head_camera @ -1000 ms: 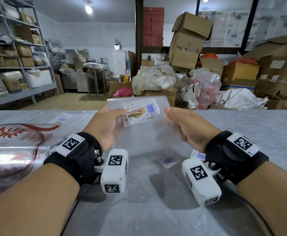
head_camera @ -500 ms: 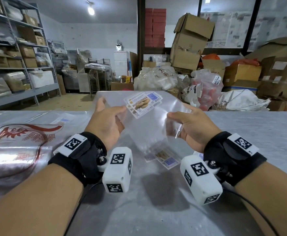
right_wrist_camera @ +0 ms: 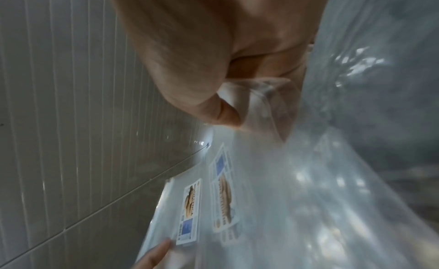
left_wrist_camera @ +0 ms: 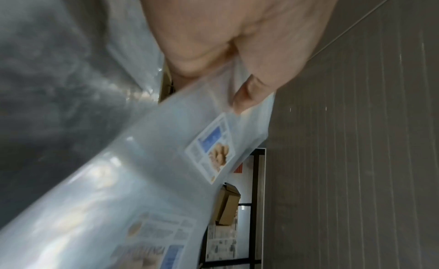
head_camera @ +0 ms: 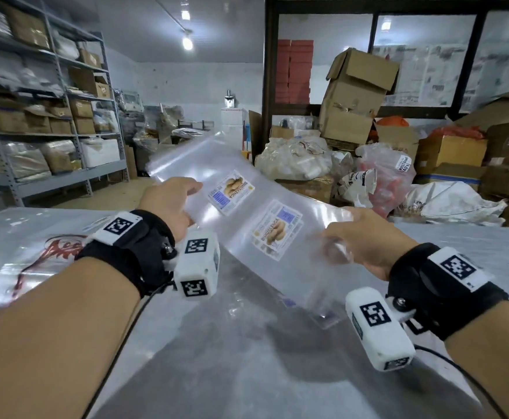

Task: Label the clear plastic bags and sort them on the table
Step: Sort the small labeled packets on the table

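Two clear plastic bags point(head_camera: 292, 207) hang overlapped above the table, slanting from far left to near right. Each carries a white label with a pastry picture: one label point(head_camera: 231, 192) by my left hand, the other label point(head_camera: 278, 229) nearer the middle. My left hand point(head_camera: 191, 201) pinches the far-left edge between thumb and fingers; the left wrist view shows that pinch point(left_wrist_camera: 240, 81) just above a label point(left_wrist_camera: 211, 151). My right hand point(head_camera: 335, 237) grips the crumpled right edge, its thumb point(right_wrist_camera: 213, 107) pressing the plastic point(right_wrist_camera: 259, 96). Both labels point(right_wrist_camera: 190, 207) show below it.
The grey table point(head_camera: 247, 373) lies under the bags. A pile of printed bags with a red logo point(head_camera: 50, 249) covers its left part. Metal shelves point(head_camera: 50, 122) stand on the left. Cartons point(head_camera: 356, 98) and full sacks point(head_camera: 292, 158) crowd behind the table's far edge.
Both hands have moved apart and the left has risen. The plastic, folded small a second ago, now stretches wide, and the two stacked labels have slid apart.
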A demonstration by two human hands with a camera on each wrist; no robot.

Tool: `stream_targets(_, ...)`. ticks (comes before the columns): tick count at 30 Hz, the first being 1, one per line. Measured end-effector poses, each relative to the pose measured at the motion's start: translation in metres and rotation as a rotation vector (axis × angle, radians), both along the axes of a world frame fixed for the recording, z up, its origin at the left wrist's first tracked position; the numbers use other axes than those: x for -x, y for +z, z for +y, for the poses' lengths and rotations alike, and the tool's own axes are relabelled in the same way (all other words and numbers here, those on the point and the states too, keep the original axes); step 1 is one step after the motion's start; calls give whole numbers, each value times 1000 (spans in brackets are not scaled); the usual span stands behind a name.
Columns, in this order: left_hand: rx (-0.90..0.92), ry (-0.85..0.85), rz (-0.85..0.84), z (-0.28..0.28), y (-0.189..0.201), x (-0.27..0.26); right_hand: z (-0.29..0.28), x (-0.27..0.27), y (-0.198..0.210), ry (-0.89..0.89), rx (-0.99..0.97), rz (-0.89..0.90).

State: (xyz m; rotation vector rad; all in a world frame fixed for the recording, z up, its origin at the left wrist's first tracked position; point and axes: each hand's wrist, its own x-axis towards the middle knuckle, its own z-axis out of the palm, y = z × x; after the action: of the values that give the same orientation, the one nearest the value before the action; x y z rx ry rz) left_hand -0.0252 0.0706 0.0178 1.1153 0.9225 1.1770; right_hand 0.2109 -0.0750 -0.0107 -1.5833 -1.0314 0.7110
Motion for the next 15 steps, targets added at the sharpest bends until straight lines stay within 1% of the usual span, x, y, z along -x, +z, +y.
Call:
stream_targets(4, -12, 35, 112, 29, 31, 40, 44, 16, 28, -42, 38, -25)
stream_targets(6, -1, 96, 146, 46, 41, 67, 68, 31, 37, -35, 39, -28)
stream_targets(8, -30, 164, 207, 66, 46, 101, 97, 52, 43, -31, 44, -26)
stream_targets(12, -52, 251, 491, 101, 49, 162, 158, 99, 43, -24, -7, 0)
stream_targets(15, -36, 309, 651, 129, 42, 201, 203, 130, 35, 1, -22, -26)
